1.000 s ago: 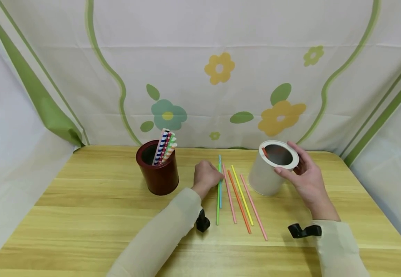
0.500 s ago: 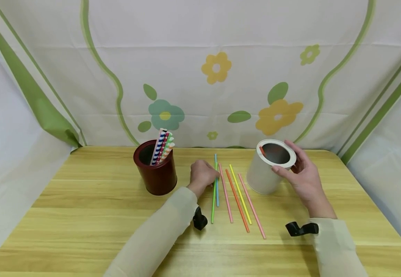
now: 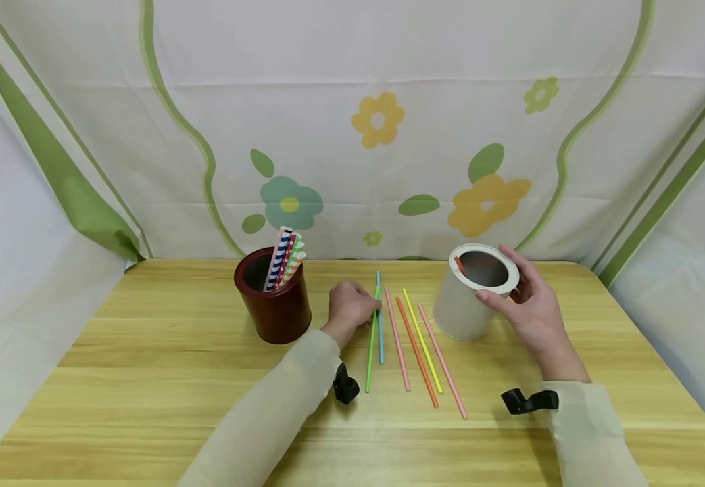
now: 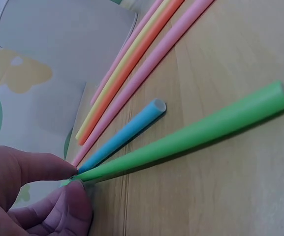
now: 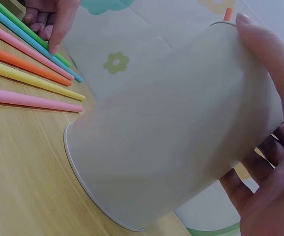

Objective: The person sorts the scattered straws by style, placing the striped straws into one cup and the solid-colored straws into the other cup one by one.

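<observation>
My left hand (image 3: pixel 352 308) pinches the green straw (image 3: pixel 369 362) near its upper part, between thumb and a finger in the left wrist view. The blue straw (image 3: pixel 380 345) lies right beside it, close to the fingertips. Around the rim of the white can (image 3: pixel 463 311), my right hand (image 3: pixel 537 325) holds on, thumb at the front and fingers behind. One orange-red straw (image 3: pixel 459 264) leans inside that can, its lower part hidden. Pink, orange and yellow straws (image 3: pixel 422 338) lie on the table between the can and the left hand.
A dark red can (image 3: pixel 279 314) stands left of the left hand, holding several patterned paper straws (image 3: pixel 284 260). Behind the wooden table (image 3: pixel 145 379) hangs a white cloth with printed flowers (image 3: pixel 328 135).
My left hand has moved slightly left, and the green straw has swung with it so that its lower end lies farther from the blue one. The right hand keeps its hold on the can.
</observation>
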Motion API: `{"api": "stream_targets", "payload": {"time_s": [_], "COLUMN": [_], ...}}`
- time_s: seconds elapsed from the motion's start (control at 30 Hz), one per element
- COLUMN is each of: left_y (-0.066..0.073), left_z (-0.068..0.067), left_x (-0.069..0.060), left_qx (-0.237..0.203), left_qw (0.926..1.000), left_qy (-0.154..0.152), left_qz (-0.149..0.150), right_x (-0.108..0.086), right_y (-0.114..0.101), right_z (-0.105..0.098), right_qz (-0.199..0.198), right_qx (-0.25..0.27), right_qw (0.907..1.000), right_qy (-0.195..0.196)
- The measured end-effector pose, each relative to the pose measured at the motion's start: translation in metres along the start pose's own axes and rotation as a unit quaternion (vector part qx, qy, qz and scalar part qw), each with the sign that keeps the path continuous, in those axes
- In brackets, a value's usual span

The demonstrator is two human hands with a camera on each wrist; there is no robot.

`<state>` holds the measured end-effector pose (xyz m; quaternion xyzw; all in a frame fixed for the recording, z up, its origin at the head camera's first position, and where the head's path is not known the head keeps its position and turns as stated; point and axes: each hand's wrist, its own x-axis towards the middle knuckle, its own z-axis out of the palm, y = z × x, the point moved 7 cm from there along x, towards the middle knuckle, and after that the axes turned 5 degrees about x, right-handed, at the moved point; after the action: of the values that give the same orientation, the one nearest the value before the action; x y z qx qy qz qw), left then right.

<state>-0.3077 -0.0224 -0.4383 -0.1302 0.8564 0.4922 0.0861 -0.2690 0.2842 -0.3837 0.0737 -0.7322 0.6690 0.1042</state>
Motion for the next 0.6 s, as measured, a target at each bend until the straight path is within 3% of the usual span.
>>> {"api": "stream_targets", "payload": {"time_s": [0.17,0.4,0.6], "left_y": [-0.005,-0.029,-0.033], "left_z": [0.004,0.025,0.027], "left_x": [0.01,0.049,0.055], "left_qx": [0.022,0.058,0.062], "left_qw": [0.9997,0.9978,0.9975], "left_qy": [-0.008,-0.029,-0.032], "left_qz": [0.007,0.014,0.013], "right_x": [0.001,0.0,0.001], "right_y": [0.0,0.0,0.001], "right_z": [0.0,0.0,0.0], "right_qz": [0.0,-0.004,-0.008], "right_qx": [-0.001,-0.003,-0.004], "right_qw": [1.0,1.0,0.9999], "right_qy": [0.002,0.005,0.006]}}
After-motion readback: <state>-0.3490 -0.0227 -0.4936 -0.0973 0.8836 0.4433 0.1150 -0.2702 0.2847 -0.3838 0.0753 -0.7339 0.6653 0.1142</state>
